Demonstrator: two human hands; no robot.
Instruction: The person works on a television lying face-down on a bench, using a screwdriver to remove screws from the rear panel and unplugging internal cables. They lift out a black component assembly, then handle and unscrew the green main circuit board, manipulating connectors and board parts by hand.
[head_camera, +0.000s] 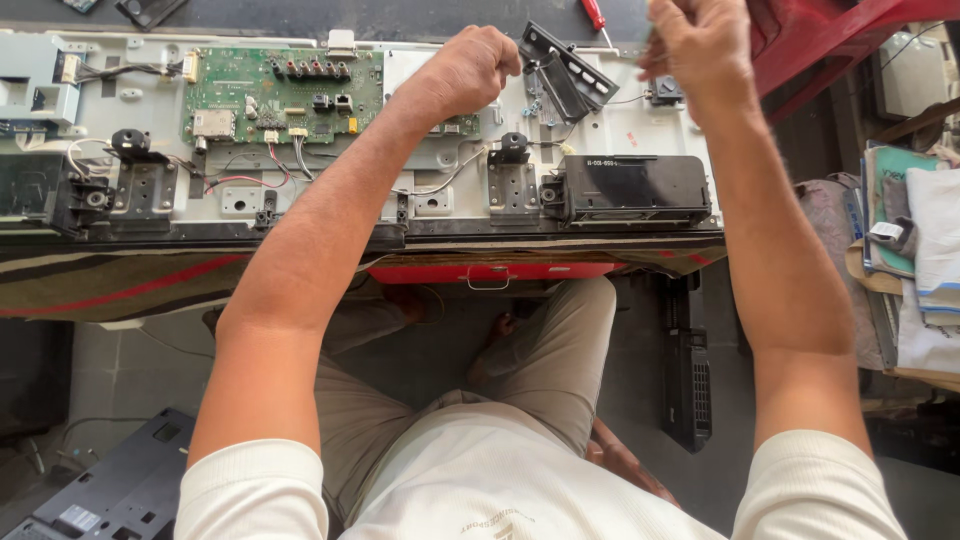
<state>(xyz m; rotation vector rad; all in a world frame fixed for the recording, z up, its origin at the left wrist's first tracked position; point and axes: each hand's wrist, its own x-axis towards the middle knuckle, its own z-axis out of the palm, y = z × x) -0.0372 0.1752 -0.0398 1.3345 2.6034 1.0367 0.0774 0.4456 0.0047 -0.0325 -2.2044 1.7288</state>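
Note:
An opened flat television chassis (600, 120) lies face down across a low bench. On its pale metal back sits a green circuit board (280, 95). My left hand (470, 65) is closed on a black plastic bracket (565, 75) lifted at an angle off the chassis. My right hand (700, 50) is raised at the top right, blurred, its fingers pinched on something thin that I cannot make out. A black speaker box (635, 188) lies below my hands near the chassis edge.
A red-handled screwdriver (594, 14) lies beyond the chassis. Red furniture (830, 40) stands at top right, stacked papers and cloth (910, 240) at right. Black plastic covers lie on the floor at bottom left (120, 490) and by my right knee (688, 375).

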